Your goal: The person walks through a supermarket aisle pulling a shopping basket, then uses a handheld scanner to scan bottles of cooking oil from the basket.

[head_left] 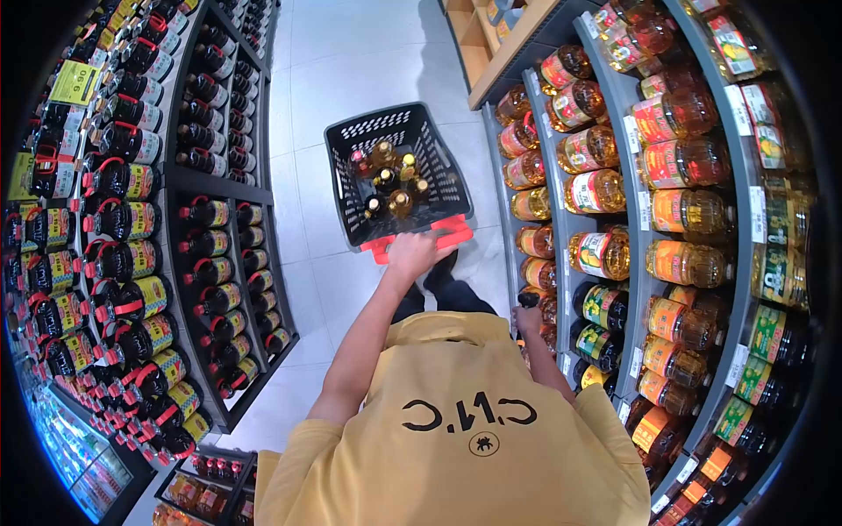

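My left hand (416, 254) is closed around the red handle (456, 232) of a black plastic shopping basket (340, 167). Several bottles (400, 203) stand inside it, seen from above, with black, yellow, pale and red tops. Low on the right, my right hand (529, 321) is closed on a black-topped object (528, 300); its lower part is hidden, so its kind cannot be made out. That hand is close to the shelf of large oil bottles (599, 250).
Shelves on the left carry rows of dark bottles (132, 219) with red caps and handles. Shelving with amber oil bottles (684, 167) lines the right. A wooden unit (491, 53) stands ahead on the right. Pale tiled floor (307, 96) runs between, and a lit cooler (79, 447) is lower left.
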`<move>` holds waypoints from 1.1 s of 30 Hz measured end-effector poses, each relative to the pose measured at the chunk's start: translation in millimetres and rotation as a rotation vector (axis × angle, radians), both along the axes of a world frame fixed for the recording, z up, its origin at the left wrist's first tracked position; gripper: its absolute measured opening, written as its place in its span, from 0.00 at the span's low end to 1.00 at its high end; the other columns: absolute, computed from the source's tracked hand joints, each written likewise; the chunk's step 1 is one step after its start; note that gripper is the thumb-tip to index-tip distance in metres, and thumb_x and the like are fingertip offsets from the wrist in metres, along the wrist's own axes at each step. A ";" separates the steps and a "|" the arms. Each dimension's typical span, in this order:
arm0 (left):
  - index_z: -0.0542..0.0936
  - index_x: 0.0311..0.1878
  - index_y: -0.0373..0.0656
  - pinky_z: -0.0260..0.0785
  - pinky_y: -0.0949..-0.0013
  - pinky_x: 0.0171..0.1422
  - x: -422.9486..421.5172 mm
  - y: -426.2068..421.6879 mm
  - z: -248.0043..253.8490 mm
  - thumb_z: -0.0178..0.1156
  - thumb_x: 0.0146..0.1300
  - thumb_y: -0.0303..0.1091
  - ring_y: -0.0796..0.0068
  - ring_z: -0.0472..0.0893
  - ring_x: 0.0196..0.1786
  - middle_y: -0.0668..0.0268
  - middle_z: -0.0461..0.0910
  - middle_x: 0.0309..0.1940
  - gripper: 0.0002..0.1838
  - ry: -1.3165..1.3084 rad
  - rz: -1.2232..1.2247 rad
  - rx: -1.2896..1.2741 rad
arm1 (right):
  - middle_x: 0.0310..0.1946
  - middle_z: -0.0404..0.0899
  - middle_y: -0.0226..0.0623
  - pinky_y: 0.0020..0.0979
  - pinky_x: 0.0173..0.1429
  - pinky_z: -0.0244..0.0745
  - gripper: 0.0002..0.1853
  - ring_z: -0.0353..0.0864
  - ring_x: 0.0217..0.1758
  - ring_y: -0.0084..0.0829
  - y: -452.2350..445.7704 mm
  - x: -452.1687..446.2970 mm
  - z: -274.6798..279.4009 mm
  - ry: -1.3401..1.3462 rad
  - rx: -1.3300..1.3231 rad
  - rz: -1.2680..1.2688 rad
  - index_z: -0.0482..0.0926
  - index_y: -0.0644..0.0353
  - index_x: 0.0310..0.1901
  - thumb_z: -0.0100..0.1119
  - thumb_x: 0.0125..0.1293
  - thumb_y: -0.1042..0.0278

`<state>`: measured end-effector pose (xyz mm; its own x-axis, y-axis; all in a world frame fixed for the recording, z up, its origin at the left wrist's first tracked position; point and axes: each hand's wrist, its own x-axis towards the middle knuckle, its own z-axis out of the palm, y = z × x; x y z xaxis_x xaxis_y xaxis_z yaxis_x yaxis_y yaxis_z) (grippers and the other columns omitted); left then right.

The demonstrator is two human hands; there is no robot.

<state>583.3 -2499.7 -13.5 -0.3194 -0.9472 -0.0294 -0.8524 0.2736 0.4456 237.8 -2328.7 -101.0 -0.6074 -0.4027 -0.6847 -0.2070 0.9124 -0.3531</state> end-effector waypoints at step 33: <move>0.81 0.18 0.47 0.73 0.61 0.24 47.8 -144.3 9.3 0.68 0.52 0.66 0.61 0.78 0.15 0.64 0.74 0.09 0.29 -0.130 -0.071 -0.071 | 0.17 0.77 0.38 0.34 0.20 0.74 0.11 0.79 0.17 0.31 -246.7 -3.6 -43.5 -0.164 0.053 0.125 0.77 0.65 0.31 0.67 0.57 0.67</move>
